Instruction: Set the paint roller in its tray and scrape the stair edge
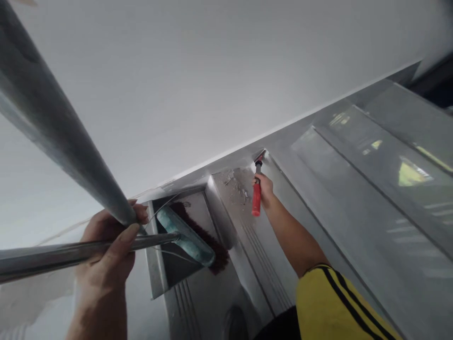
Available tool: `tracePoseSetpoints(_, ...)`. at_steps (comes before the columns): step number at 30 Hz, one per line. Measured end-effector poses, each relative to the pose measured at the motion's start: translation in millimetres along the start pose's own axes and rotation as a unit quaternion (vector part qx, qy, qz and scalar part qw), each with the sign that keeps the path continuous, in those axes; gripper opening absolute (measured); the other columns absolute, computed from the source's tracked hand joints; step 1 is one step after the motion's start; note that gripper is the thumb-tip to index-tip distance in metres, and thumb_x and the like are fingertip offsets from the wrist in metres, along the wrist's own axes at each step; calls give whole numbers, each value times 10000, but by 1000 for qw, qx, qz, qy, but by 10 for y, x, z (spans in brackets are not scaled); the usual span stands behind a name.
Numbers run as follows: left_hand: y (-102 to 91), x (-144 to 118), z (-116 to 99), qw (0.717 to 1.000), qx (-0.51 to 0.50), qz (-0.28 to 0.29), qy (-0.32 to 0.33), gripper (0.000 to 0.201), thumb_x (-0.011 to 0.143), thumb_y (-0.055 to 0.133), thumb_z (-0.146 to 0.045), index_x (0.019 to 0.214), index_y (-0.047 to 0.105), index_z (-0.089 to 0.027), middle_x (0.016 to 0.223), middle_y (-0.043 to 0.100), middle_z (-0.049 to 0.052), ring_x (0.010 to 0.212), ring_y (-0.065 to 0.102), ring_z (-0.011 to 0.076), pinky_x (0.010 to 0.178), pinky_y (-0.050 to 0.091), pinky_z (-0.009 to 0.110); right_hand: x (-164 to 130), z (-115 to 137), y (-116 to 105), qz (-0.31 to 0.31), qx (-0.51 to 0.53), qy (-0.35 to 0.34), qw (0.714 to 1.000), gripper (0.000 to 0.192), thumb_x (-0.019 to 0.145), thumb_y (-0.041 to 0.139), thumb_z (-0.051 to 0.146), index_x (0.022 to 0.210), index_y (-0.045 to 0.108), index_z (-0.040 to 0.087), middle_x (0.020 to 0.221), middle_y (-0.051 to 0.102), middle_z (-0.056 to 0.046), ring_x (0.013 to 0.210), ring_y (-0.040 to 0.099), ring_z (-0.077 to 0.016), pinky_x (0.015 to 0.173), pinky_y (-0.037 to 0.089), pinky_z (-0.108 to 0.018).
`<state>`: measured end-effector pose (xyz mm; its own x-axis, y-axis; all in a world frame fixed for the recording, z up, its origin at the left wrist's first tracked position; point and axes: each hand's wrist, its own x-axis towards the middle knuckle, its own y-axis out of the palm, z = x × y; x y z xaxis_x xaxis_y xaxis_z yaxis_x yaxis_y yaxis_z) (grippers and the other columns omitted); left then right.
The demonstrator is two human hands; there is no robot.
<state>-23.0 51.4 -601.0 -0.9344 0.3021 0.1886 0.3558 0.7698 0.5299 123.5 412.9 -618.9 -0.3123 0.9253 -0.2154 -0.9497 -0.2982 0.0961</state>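
My left hand [108,252] is closed around the thin metal pole of a broom and a thicker grey pole [67,123] that slants down from the upper left. The teal broom head [187,238], with dark red bristles, rests over a metal dustpan [158,281] with wires at its sides. Farther right, my right hand [266,188] grips the red handle of a scraper [256,200]. Its blade meets the inner corner of a stair step, close to the wall. Loose pale flakes [235,185] lie on the step just left of this hand.
Grey stairs [347,174] rise toward the right, with shiny reflections on their treads. A white wall [226,80] runs along them above a grey skirting band [297,123]. Below, a dark shoe [236,323] stands on a lower step.
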Motion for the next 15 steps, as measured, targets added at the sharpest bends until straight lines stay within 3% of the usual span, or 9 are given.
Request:
tracePoseSetpoints(4, 45, 2, -35, 999, 18, -29, -37, 316, 606, 730, -249, 915, 682, -205, 763, 655, 17, 697, 583, 158, 701, 474, 281, -94, -9, -185, 17, 7, 34, 999, 177, 646, 606, 168, 745, 461, 193, 513, 493, 60, 413, 453, -57, 388, 374, -153)
tracePoseSetpoints(10, 89, 34, -61, 997, 31, -58, -33, 276, 591, 711, -228, 862, 684, -185, 695, 629, 16, 635, 552, 146, 614, 423, 252, 32, 19, 50, -11, 24, 28, 999, 152, 664, 574, 132, 691, 439, 196, 484, 458, 64, 396, 440, -60, 378, 363, -161)
tracePoseSetpoints(15, 67, 43, -56, 997, 34, -43, -49, 252, 597, 720, -251, 839, 682, -190, 687, 618, 18, 623, 546, 146, 606, 425, 262, -153, -35, -213, 5, 16, 29, 999, 137, 683, 591, 179, 713, 459, 193, 531, 508, 51, 419, 466, -63, 392, 379, -164)
